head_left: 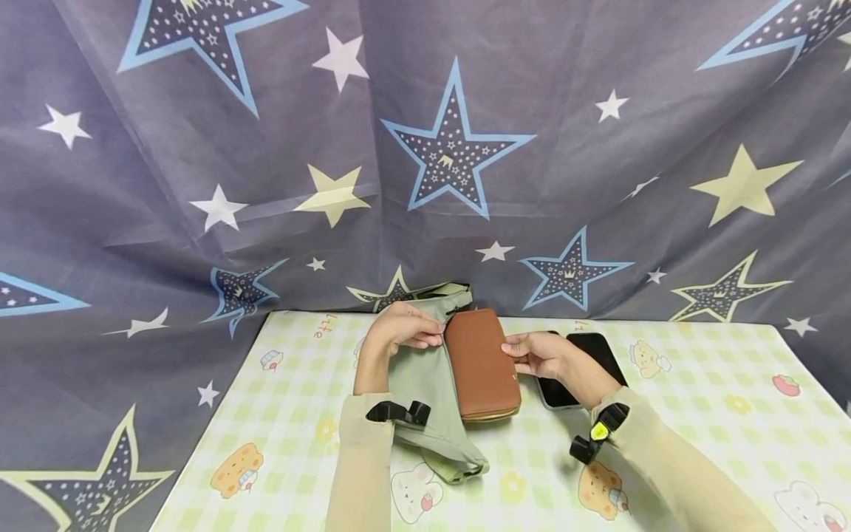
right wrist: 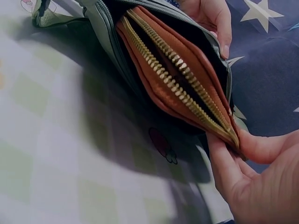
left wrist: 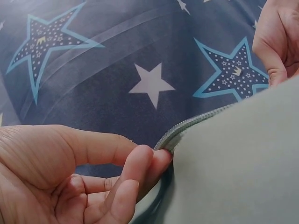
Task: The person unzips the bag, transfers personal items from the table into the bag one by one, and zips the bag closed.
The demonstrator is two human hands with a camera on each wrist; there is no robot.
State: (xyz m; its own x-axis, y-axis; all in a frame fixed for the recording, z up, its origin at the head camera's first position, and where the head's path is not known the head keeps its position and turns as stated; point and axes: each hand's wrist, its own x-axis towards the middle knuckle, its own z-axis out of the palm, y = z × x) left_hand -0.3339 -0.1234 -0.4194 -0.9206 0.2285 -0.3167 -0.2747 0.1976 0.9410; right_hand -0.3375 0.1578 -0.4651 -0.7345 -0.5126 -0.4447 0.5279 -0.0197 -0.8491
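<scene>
A grey-green zippered bag [head_left: 425,388] lies across the table, its zipped mouth facing right. My left hand [head_left: 407,329] pinches the edge of that mouth; in the left wrist view its thumb and fingers meet at the zipper [left wrist: 194,121]. A brown wallet [head_left: 482,366] is at the mouth, and my right hand [head_left: 541,355] grips its right edge between thumb and fingers. In the right wrist view the wallet [right wrist: 187,46] sits partly inside the bag, its brass zipper [right wrist: 163,79] undone and parted.
Two dark-screened phones [head_left: 598,351] lie side by side at the right, partly behind my right hand and forearm. A checked cartoon cloth [head_left: 691,443] covers the table. Behind it hangs a grey curtain [head_left: 565,185] with stars, meeting the table's far edge.
</scene>
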